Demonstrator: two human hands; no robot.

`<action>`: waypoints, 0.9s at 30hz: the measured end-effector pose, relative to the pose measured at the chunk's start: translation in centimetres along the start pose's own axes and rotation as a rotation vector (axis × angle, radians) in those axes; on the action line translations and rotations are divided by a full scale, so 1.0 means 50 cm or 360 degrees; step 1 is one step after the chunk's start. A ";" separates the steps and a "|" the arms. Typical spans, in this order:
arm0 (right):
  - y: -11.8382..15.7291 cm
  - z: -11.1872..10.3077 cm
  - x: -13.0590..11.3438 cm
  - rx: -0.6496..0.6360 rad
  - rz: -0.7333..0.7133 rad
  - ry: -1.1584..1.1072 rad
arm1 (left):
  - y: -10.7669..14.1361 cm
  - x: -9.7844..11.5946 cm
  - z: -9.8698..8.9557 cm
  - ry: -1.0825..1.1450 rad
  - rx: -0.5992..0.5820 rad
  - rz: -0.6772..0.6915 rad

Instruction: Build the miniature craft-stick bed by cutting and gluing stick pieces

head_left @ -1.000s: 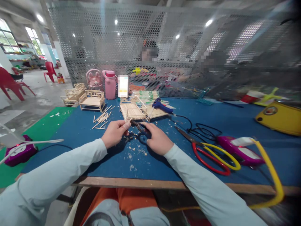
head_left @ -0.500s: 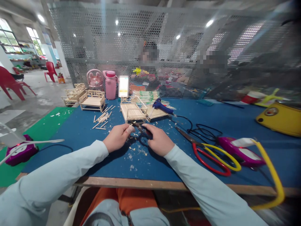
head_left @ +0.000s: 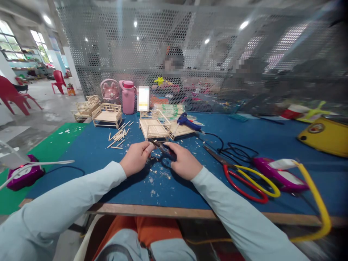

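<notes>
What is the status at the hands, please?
Right hand on dark cutting tool. Left hand pinching near its tip. Glue gun beyond, not between hands.

soft overhead light, blurred edges

Blue tabletop (head_left: 122,192) with small wooden sticks (head_left: 119,136) and scraps (head_left: 153,192).

Dark cutters (head_left: 162,146) are gripped in the right hand (head_left: 186,161), near the left hand (head_left: 137,157); scissors (head_left: 230,166) are laid on the blue table (head_left: 122,192).
</notes>
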State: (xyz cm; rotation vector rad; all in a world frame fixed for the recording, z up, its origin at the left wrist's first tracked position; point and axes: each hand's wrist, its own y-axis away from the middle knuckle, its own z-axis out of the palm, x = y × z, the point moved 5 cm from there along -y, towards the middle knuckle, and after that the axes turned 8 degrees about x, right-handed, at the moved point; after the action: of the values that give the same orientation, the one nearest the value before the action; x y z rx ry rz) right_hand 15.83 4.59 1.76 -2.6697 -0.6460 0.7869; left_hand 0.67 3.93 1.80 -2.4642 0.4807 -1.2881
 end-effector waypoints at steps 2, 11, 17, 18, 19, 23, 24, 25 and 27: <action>0.001 0.002 0.000 -0.0020 -0.0021 0.0006 | 0.000 -0.003 0.001 0.0021 -0.0007 -0.0019; 0.001 0.000 -0.004 -0.0022 0.0002 -0.0004 | 0.002 0.002 0.003 0.0040 -0.0067 0.0018; 0.009 0.007 -0.009 -0.0035 -0.0087 0.0020 | 0.007 0.002 0.005 -0.0038 -0.0123 -0.0058; 0.010 0.011 -0.009 -0.0019 -0.0098 0.0054 | 0.007 0.000 0.006 -0.0064 -0.0135 -0.0068; 0.010 0.015 -0.008 -0.0002 -0.0105 0.0092 | 0.006 -0.003 0.006 -0.0089 -0.0145 -0.0072; 0.007 0.033 -0.005 0.0057 -0.0085 0.0275 | 0.000 -0.011 0.004 -0.0147 -0.0152 -0.0086; 0.006 0.035 -0.006 0.0069 -0.0072 0.0331 | -0.002 -0.012 0.003 -0.0160 -0.0150 -0.0089; 0.005 0.037 -0.007 0.0081 -0.0060 0.0386 | -0.004 -0.012 0.001 -0.0177 -0.0147 -0.0089; 0.004 0.036 -0.010 0.0095 -0.0039 0.0478 | -0.006 -0.012 -0.001 -0.0214 -0.0144 -0.0085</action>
State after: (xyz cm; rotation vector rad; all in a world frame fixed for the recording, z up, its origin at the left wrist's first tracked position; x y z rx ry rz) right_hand 14.49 4.43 0.42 -2.6434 -0.5666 0.3794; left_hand 0.36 4.45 1.55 -2.6341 0.4507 -1.1340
